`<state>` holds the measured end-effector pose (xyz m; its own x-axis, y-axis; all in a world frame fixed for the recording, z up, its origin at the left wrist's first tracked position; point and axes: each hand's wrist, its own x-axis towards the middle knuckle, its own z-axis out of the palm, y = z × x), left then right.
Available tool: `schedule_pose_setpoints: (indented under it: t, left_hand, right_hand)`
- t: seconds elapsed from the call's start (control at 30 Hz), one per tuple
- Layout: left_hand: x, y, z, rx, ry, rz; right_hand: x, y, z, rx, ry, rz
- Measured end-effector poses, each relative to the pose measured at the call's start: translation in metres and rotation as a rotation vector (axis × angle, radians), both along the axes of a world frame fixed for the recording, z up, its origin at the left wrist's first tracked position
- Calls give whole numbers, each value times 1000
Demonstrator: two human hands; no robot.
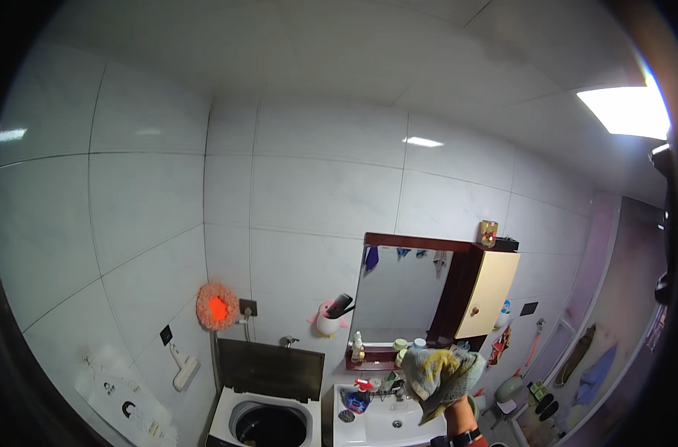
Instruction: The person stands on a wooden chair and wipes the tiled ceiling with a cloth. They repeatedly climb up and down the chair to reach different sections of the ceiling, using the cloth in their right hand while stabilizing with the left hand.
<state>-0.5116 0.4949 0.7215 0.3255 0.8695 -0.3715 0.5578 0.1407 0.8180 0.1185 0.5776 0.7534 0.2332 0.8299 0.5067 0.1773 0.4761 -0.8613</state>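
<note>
My right hand (459, 417) comes up from the lower right, with a dark band on the wrist. A grey-and-yellow patterned cloth (439, 378) drapes over its fingers and hides them; the hand holds it raised in front of the mirror's lower right corner and above the sink. The mirror (406, 294) has a dark red frame, with a shelf of small bottles and jars below it. My left hand is out of view.
A white sink (376, 430) holds a blue spray bottle (357, 402) with a red trigger on its rim. Left of it stands a top-loading washing machine (227, 425), lid raised. A cream cabinet door (490, 290) adjoins the mirror. A pink-and-white wall holder (328, 322) contains dark brushes or combs.
</note>
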Motion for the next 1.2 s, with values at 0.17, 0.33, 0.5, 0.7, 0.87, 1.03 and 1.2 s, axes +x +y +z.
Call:
schedule_pose_setpoints:
  t: [0.17,0.33,0.5,0.7,0.87,1.03,1.2]
  left_hand:
    - [-14,10,0,-88,50,-67]
    - [-34,21,-1,-228,126,-187]
    - [-24,49,53,-247,175,-423]
    - [40,117,205,797,-327,-31]
    - [101,123,312,1155,-600,-123]
    - [118,101,352,1396,-518,-169]
    - [103,100,339,1593,-4,-187]
  right_hand:
    - [-1,2,-19,228,693,553]
    - [-2,-5,53,186,1148,767]
    - [9,-6,161,747,153,645]
    - [-13,26,282,1036,-66,596]
    - [-36,37,381,1085,-326,-751]
    - [3,26,469,1125,-287,-830]
    - [66,1,563,1126,-331,-1052]
